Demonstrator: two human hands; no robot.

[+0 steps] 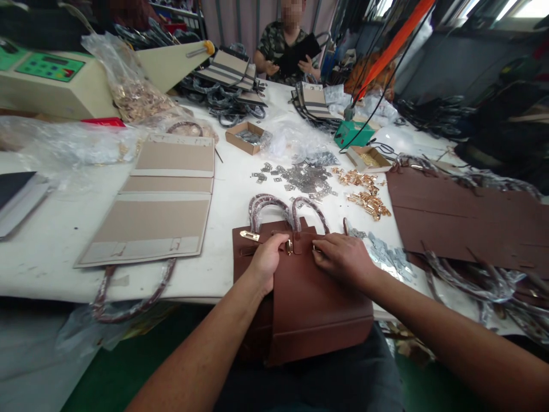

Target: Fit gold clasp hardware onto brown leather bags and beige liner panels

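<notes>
Brown handbag (321,303) is resting under left hand (266,260), thumb pressing beside gold clasp (289,246), and right hand (345,257), fingers bunching; both grips remaining unclear, uneven pressure could be causing misalignment.

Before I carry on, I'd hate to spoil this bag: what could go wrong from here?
The brown bag juts past the front edge of the table, so it might slip toward the lap if let go.

The right forearm is close to the loose grey pieces; a sweep could scatter them.

The gold fitting by the left hand could perhaps scratch the bag's surface if it slid.
</notes>
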